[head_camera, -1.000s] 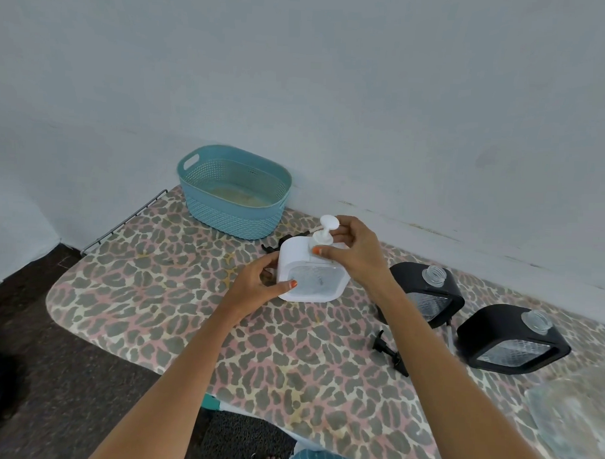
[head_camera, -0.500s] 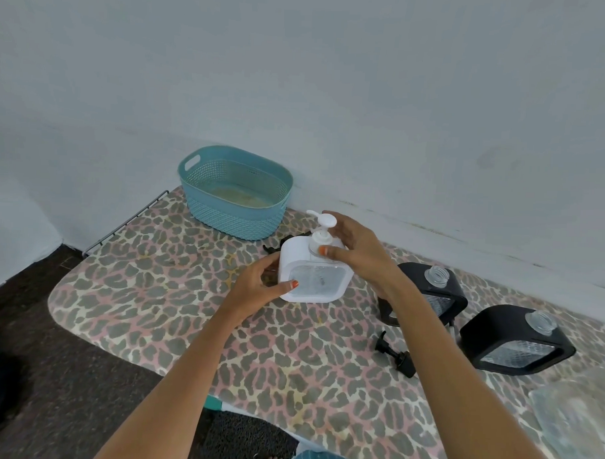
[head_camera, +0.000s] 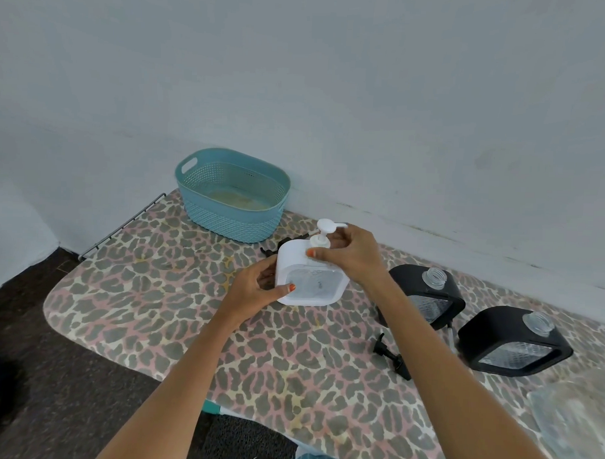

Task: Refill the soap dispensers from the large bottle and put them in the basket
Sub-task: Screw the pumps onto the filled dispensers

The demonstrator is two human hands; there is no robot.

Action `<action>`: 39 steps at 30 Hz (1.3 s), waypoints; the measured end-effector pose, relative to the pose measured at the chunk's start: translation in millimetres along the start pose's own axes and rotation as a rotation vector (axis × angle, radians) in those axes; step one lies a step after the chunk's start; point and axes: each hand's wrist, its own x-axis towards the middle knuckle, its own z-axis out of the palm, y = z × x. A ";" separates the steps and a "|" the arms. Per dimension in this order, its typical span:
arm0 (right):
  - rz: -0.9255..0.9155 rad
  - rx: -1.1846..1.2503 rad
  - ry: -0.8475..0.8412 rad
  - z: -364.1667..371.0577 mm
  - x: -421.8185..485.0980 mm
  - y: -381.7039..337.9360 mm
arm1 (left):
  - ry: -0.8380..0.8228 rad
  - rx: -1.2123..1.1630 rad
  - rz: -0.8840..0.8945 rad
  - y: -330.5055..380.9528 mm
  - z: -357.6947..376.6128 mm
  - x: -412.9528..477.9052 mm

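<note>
A white square soap dispenser (head_camera: 309, 281) stands on the leopard-print board (head_camera: 155, 293). My left hand (head_camera: 258, 286) grips its left side. My right hand (head_camera: 348, 255) pinches the collar of its white pump (head_camera: 323, 235). Two black dispensers (head_camera: 425, 295) (head_camera: 513, 339) stand open-necked to the right, without pumps. A black pump (head_camera: 391, 356) lies on the board in front of them. The teal basket (head_camera: 206, 205) sits at the back left, with nothing in it. The large clear bottle (head_camera: 575, 424) shows blurred at the right edge.
Another black pump (head_camera: 271, 249) lies partly hidden behind the white dispenser. A white wall runs close behind the board. A metal rack (head_camera: 123, 226) sticks out at the board's left end. Dark floor lies below on the left.
The pump head has turned: its spout pointed left half a second ago and points right now. Both hands have stayed on the white dispenser.
</note>
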 end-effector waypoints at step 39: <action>-0.132 -0.315 -0.077 10.0 1.2 2.3 | 0.017 0.021 -0.046 -4.5 -3.5 3.6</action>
